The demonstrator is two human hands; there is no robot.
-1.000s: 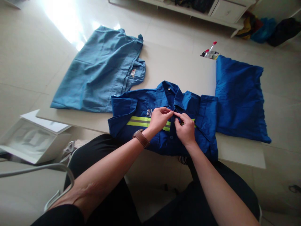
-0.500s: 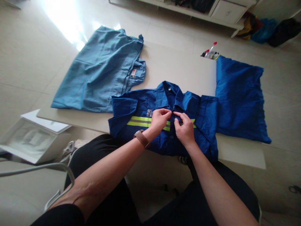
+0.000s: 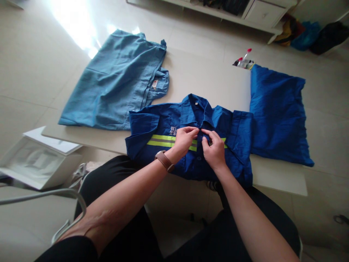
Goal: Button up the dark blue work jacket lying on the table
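A dark blue work jacket (image 3: 169, 118) with collar, chest lettering and a yellow-green reflective stripe lies face up at the near edge of the table. Its sleeves are folded in at both sides. My left hand (image 3: 186, 140), watch on the wrist, pinches the front placket just below the collar. Opposite it, my right hand (image 3: 215, 148) grips the same placket, index fingertip close to the left fingertips and thumb lower down. Whatever lies between the fingertips is too small to make out. Further down the placket a button (image 3: 199, 158) shows.
A lighter blue garment (image 3: 117, 80) lies folded on the left of the white table (image 3: 209, 78). Another dark blue folded garment (image 3: 278, 116) hangs past the right edge. Bottles with red caps (image 3: 243, 60) stand behind it. A white box (image 3: 40, 160) sits at the lower left.
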